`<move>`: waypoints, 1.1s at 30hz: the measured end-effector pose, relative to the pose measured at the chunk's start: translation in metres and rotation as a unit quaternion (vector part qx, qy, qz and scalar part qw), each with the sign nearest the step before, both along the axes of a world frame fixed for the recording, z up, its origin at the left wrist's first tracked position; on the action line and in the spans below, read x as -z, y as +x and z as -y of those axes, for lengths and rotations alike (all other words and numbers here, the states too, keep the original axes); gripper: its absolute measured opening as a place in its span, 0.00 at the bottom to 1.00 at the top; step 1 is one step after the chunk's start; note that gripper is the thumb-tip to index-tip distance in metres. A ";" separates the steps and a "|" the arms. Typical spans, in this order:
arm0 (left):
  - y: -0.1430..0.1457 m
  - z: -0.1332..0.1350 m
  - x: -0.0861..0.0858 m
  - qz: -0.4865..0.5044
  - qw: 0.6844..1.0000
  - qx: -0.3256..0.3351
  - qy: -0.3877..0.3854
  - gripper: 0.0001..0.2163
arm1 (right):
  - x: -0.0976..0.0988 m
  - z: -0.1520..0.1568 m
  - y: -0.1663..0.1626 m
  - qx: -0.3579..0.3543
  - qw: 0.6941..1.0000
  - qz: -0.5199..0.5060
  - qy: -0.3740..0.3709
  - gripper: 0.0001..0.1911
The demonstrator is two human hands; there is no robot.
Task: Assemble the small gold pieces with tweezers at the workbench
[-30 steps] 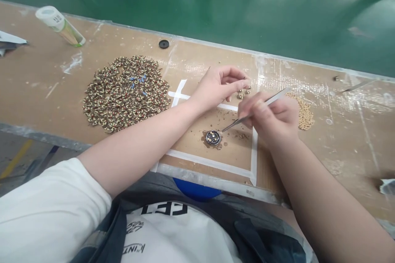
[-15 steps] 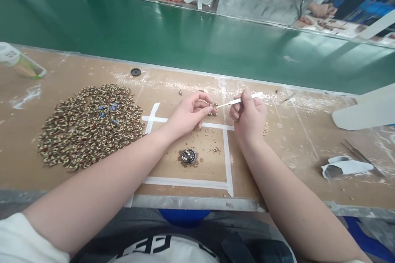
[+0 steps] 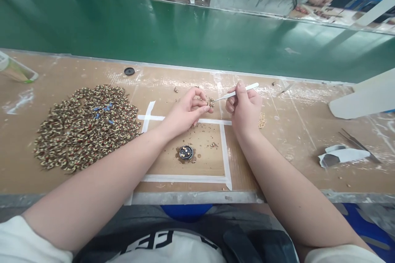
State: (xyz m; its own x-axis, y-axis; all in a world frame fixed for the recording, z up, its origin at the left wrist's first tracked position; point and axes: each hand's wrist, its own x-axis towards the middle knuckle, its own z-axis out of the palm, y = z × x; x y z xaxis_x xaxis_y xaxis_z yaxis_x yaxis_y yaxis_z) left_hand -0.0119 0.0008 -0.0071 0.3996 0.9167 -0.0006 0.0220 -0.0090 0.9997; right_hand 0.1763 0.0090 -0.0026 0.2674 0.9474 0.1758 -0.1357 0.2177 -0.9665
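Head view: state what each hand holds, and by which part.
Right hand grips the tweezers mid-length. Left hand pinches a small component between thumb and fingers; by which part cannot be told.

A slim silver metal pair of tweezers (image 3: 237,91) is held in the right hand (image 3: 244,106), nearly level, with its tip pointing left. The tip meets a tiny brown-and-cream wound component (image 3: 211,101), pinched above the bench in the left hand (image 3: 185,111); its detail is too small to make out.
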 end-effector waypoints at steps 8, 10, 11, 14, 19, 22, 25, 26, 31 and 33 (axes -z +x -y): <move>0.000 0.001 -0.001 0.002 1.000 0.004 -0.010 0.08 | 0.001 -0.001 0.001 -0.010 1.000 0.009 0.015 0.27; 0.000 0.000 -0.001 0.005 1.000 0.002 -0.008 0.09 | 0.002 -0.002 0.001 -0.014 1.000 0.018 0.020 0.27; 0.000 0.000 -0.001 0.004 1.000 0.002 -0.008 0.09 | 0.003 -0.002 0.001 -0.016 0.999 0.024 0.021 0.26; 0.000 0.000 -0.001 -0.001 1.000 0.001 -0.008 0.09 | 0.004 -0.003 0.002 -0.018 0.999 0.036 0.020 0.26; 0.000 0.000 0.000 -0.006 1.000 0.003 0.000 0.09 | 0.004 -0.002 0.002 -0.020 0.999 0.014 0.025 0.25; 0.000 0.000 0.000 -0.008 1.000 -0.001 0.006 0.09 | 0.002 -0.001 0.002 -0.022 0.999 0.008 0.032 0.24; 0.001 0.001 -0.001 -0.007 1.000 -0.009 0.003 0.10 | 0.002 0.001 0.001 -0.021 0.999 0.020 0.042 0.24; 0.001 0.001 -0.001 -0.007 1.000 -0.011 0.000 0.10 | 0.002 0.001 0.001 -0.019 0.998 0.029 0.045 0.24; 0.001 0.002 -0.002 -0.010 1.000 -0.012 -0.004 0.11 | 0.003 0.002 0.001 -0.017 0.995 0.060 0.074 0.24; 0.001 0.002 -0.002 -0.011 1.000 -0.015 -0.005 0.12 | 0.003 0.002 0.001 -0.016 0.995 0.065 0.074 0.24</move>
